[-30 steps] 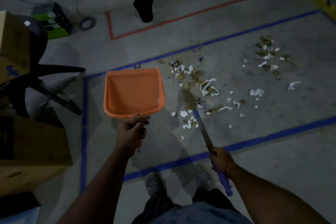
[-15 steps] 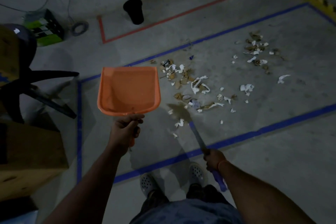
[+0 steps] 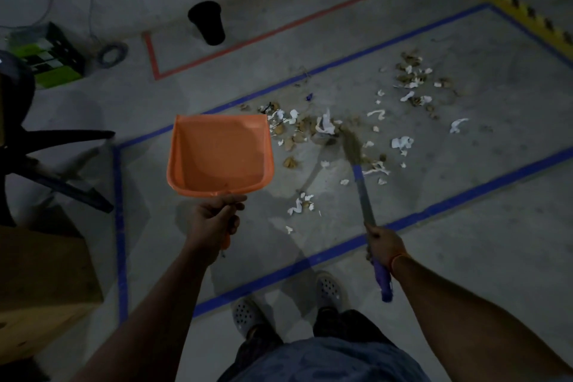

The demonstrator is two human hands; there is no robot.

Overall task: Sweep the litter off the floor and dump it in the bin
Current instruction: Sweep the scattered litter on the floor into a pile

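My left hand [image 3: 215, 220] grips the handle of an empty orange dustpan [image 3: 220, 153], held above the floor left of the litter. My right hand [image 3: 383, 246] grips the purple handle of a small broom [image 3: 361, 183]; its bristles [image 3: 352, 146] touch the floor amid the scraps. White paper bits and brown dry leaves form a heap of litter [image 3: 313, 130] inside the blue-taped rectangle. A second patch of litter [image 3: 412, 77] lies farther right. A black bin [image 3: 209, 22] stands at the back, inside a red-taped corner.
A black chair base [image 3: 52, 161] and cardboard boxes [image 3: 40, 285] crowd the left side. A green crate [image 3: 52, 56] and a coiled cable [image 3: 110, 54] sit near the wall. Yellow-black hazard tape [image 3: 508, 0] runs along the right. My shoes [image 3: 330, 288] stand just outside the blue tape.
The broom head has swung away from me and to the right, from the near scraps to the far side of the heap. The dustpan stays held in much the same place.
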